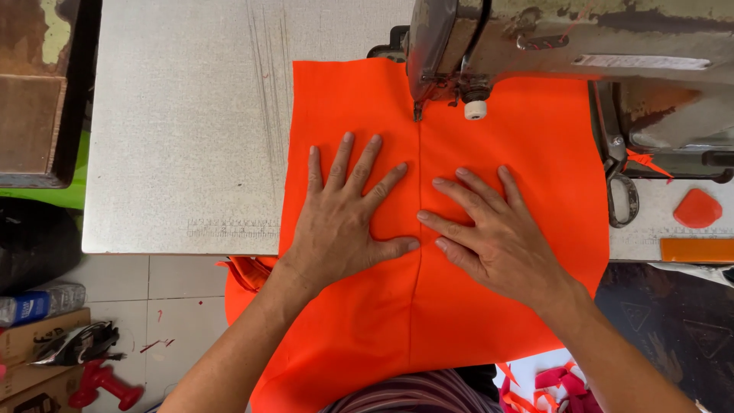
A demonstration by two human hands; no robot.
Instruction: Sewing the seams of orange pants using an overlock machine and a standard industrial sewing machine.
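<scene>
A large piece of bright orange fabric (489,153) lies spread on the pale grey speckled sewing table (183,138) and hangs over its near edge toward the person's lap. A straight seam line (420,229) runs through the middle of the cloth from the far side to the near side, lined up with the needle area of the worn grey metal sewing machine (566,46) at the far right of the table.

The left hand (344,218) lies flat on the fabric just left of the seam, palm down, fingers spread wide and gripping nothing; its thumb points right and nearly reaches the seam. The right hand (489,233) lies flat on the fabric just right of the seam, also open with fingers spread and pointing left and away, the fingertips close to the seam. The two hands sit near each other, with the seam between them.

A small white round knob (475,110) sits under the machine head, just above the cloth. Right of the fabric, a pair of dark metal scissors (621,191) rests on the table, and further right lies a flat orange piece of tailor's chalk (697,208). On the tiled floor at the near left stand a clear plastic bottle (38,304) and a red handled tool (103,385).
</scene>
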